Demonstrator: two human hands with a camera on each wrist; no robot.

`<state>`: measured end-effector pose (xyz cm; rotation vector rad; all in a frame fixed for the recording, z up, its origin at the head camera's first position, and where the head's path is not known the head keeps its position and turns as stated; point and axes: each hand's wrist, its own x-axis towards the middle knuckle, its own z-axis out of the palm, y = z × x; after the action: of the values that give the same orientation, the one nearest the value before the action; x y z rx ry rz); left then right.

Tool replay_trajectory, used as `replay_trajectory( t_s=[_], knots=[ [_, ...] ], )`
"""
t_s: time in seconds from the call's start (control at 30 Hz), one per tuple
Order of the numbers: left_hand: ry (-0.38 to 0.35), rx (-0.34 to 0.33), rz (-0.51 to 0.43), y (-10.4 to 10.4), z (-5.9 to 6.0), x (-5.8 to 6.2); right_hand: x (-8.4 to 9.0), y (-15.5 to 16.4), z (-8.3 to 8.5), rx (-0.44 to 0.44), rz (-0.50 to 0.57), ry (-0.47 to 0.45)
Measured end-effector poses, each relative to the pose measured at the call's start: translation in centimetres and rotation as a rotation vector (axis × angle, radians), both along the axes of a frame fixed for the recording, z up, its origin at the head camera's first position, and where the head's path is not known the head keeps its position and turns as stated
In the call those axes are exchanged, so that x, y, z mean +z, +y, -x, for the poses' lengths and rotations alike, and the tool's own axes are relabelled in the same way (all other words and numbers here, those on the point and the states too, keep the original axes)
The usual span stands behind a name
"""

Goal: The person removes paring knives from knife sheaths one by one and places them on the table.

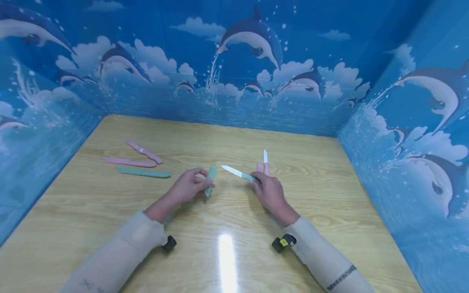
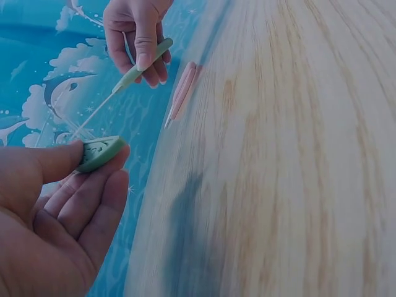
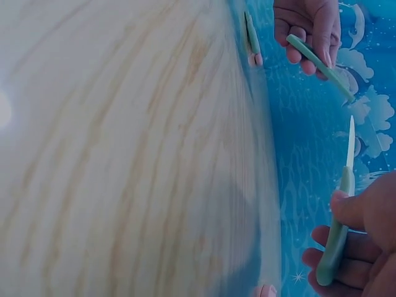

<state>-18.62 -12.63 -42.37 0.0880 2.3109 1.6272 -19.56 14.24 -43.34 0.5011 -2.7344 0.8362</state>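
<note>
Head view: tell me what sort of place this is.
Probably a staged recording booth, not a home: a bare wooden table boxed in on three sides by dolphin-print panels, with only small knives and sheaths laid out.

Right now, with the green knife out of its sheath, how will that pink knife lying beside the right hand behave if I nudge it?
The pink knife looks slim and small, so probably light. It lies flat on the glossy wooden table, so it would likely slide or spin rather than roll. Its bare white blade looks thin, perhaps brittle, so push at the handle.
</note>
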Motion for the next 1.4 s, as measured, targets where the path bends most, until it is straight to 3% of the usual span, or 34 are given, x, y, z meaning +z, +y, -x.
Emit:
replay_trajectory(
  t_s=[0.27,0.53,0.87,1.1,1.4],
  knots=[
    [-0.023,-0.006,-0.067,-0.2,0.0,-0.1,0.2,-0.4,-0.3,0.001,0.045,-0.004],
    [-0.069,-0.034,-0.184,0.0,-0.2,-0.1,0.0,-0.8,-0.5,0.091,0.113,-0.008],
    [-0.064,-0.067,-0.197,0.1,-0.7,0.1,0.1,-1.0,-1.0,0.094,0.180,-0.109],
    [-0.067,-0.077,-0.203,0.2,-0.8,0.0,0.3,-1.3,-1.0,0.068,0.375,-0.285],
    [-0.071,-0.085,-0.189,0.3,-1.1,0.2,0.2,-1.6,-0.9,0.050,0.504,-0.486]
  ],
)
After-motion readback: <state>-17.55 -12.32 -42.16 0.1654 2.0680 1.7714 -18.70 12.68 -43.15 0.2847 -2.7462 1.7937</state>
